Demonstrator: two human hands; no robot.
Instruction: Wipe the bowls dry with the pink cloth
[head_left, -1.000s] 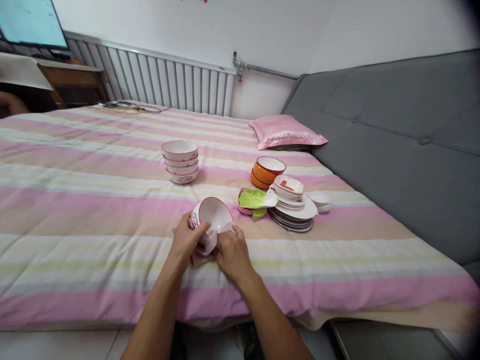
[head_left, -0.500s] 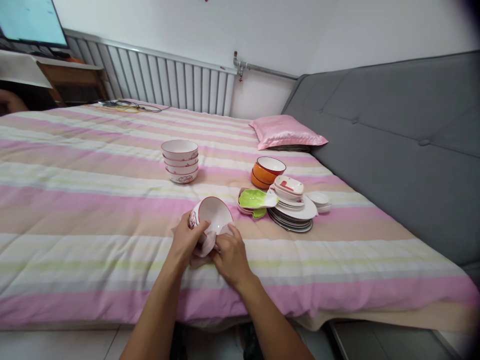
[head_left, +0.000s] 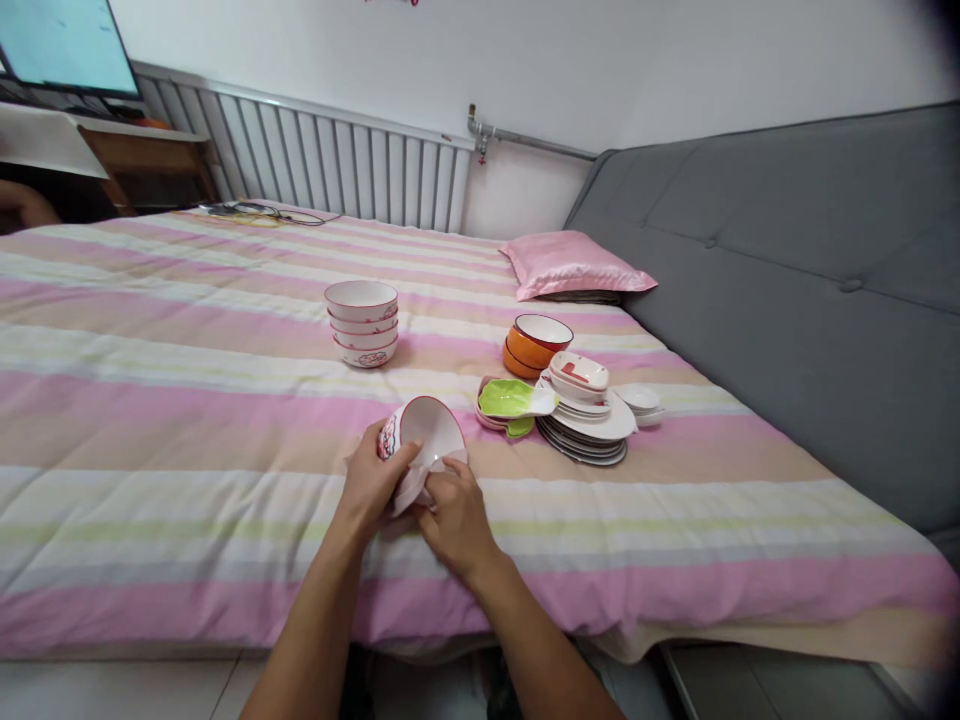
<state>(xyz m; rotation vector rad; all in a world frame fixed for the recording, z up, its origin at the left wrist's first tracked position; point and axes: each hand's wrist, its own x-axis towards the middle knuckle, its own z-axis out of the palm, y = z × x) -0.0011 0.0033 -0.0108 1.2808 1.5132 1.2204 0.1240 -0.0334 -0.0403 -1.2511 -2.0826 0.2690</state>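
Observation:
A white bowl (head_left: 435, 428) with a red rim and a printed outer side is tilted above the bedspread, its inside facing up and toward me. My left hand (head_left: 372, 482) grips its left side, thumb over the rim. A pale pink cloth (head_left: 409, 490) is bunched under and over the near edge of the bowl. My right hand (head_left: 456, 515) is closed on the cloth at the near right rim, the index finger reaching toward the bowl's inside. Part of the cloth is hidden by my fingers.
A stack of several similar bowls (head_left: 363, 325) stands beyond my hands. To the right are orange bowls (head_left: 529, 350), a green leaf-shaped dish (head_left: 510, 398), stacked plates (head_left: 616, 418) and small white dishes (head_left: 640, 399). A pink pillow (head_left: 574, 262) lies by the grey headboard (head_left: 772, 270).
My right hand has shifted slightly along the bowl's near rim, and its index finger now bends more over the edge. The cloth's folds have changed. The stacked dishes stay put.

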